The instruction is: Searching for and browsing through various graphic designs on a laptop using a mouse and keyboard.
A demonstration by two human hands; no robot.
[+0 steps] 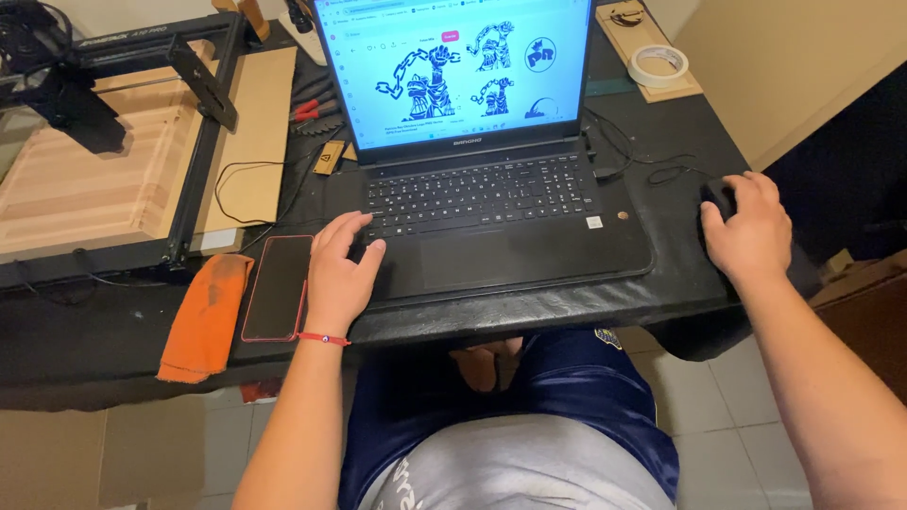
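Note:
A black laptop (pixel 491 203) stands open on a black desk, its screen showing dark drawings on a light blue page. My left hand (pixel 342 274) rests on the laptop's lower left corner, fingers curled beside the keyboard, a thin red bracelet on the wrist. My right hand (pixel 748 227) lies over a black computer mouse (pixel 716 196) at the desk's right edge, covering most of it. A phone (pixel 278 288) in a red case lies face up just left of my left hand.
An orange cloth (pixel 206 316) lies left of the phone. A black-framed machine (pixel 113 57) sits over a wooden board (pixel 85 179) at far left. A tape roll (pixel 658 64) rests on a small board at back right. Cables (pixel 642 165) trail beside the laptop.

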